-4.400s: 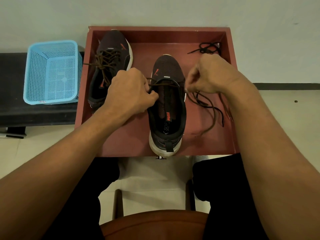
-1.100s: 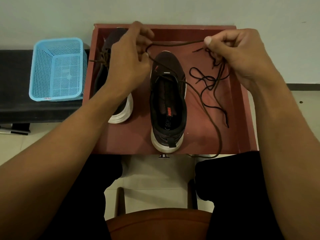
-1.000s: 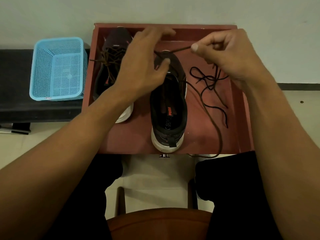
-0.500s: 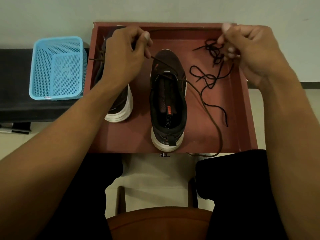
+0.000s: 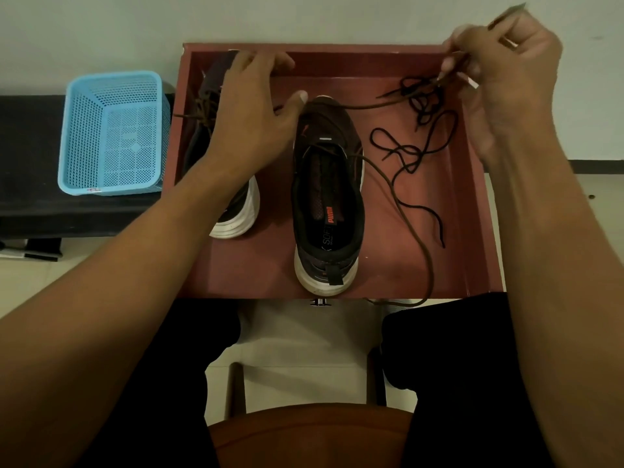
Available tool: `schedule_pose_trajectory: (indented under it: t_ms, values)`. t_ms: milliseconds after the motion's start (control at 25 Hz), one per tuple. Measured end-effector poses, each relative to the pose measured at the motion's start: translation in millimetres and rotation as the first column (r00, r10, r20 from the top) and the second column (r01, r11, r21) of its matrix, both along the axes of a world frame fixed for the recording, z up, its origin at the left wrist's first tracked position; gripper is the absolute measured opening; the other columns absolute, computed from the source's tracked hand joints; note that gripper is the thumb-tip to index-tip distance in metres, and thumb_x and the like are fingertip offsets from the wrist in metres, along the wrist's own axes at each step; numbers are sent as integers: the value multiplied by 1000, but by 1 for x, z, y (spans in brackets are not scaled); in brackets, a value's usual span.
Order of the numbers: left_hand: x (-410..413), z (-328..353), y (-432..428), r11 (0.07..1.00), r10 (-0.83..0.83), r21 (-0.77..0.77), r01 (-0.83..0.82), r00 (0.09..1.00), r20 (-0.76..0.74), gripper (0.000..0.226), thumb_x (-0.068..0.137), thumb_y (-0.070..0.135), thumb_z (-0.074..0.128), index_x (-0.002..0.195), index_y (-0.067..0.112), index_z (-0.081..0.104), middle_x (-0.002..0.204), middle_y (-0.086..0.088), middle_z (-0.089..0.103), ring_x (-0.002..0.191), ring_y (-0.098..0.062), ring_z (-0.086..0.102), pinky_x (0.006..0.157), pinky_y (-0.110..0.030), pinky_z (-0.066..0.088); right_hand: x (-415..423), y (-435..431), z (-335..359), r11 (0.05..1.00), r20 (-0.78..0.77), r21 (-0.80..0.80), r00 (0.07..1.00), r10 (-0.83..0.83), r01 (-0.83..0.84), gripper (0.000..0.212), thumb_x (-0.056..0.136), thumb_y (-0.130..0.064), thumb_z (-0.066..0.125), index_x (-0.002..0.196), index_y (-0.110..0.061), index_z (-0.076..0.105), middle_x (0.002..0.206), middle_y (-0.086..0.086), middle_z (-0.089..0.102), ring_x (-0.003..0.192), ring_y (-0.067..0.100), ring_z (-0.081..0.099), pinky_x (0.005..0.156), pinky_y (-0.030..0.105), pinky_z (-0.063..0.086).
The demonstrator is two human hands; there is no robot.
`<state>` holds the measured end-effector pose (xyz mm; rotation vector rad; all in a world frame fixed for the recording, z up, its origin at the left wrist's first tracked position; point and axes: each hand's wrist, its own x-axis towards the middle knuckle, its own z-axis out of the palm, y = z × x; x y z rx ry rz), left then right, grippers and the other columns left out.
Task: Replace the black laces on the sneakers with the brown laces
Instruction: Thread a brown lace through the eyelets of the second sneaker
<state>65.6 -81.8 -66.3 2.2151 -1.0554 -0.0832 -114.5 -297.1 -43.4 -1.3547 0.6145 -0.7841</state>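
Head view: the thin brown lace (image 5: 371, 105), threaded through the dark mesh sneaker (image 5: 327, 197) in the red tray (image 5: 472, 231), is pinched by the right hand (image 5: 506, 82); the left hand (image 5: 256, 106) is spread, empty. Lacing looks barely begun; the next eyelet must be fed.

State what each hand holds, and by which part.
The right hand pinches the brown lace near its free end, the tip sticking out past the fingers. The left hand holds nothing.

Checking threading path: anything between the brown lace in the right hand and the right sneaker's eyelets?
Nothing visible blocks it. The brown lace runs free from the right hand to the right sneaker. The black lace lies on the tray below that path, a possible snag. The left hand hovers open beside the toe.
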Motion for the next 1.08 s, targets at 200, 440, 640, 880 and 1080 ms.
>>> schedule_pose_trajectory:
  t_ms: [200,440,640,880,1080]
  values:
    - [-17,18,14,986,-53,152,63,996,-75,23,99,40,67,98,18,74,85,7,73,63,0,65,62,-5,46,15,23,-7,897,-397,-221,876,276,-383,22,87,-24,85,83,-19,64,63,-8,67,59,15,61,63,29,51]
    - [-29,12,20,899,-39,418,134,973,-227,30,95,49,70,99,19,72,81,3,76,46,-7,68,57,-19,55,31,56,-11,724,-611,-227,674,415,-652,20,95,-26,78,108,-12,75,86,-4,81,89,11,78,94,26,58]
    - [-30,10,23,936,6,345,75,974,-228,21,93,30,72,109,18,79,88,3,77,67,-9,73,70,-18,59,44,71,-20,648,-740,-397,644,192,-650,6,88,-29,82,93,-25,81,75,-19,71,77,-4,71,72,11,53]
    - [-28,11,24,955,33,292,47,964,-262,17,92,25,75,105,18,83,91,1,79,72,-5,70,86,-33,63,50,79,-22,603,-768,-442,628,128,-664,9,87,-28,79,95,-24,83,68,-24,60,62,-7,57,62,3,39]
    - [-28,13,24,955,39,293,44,962,-272,16,92,25,76,105,20,82,89,2,78,71,-2,69,85,-32,63,49,79,-23,594,-786,-453,613,87,-665,7,87,-27,81,91,-24,85,72,-18,67,68,-2,64,70,14,55]
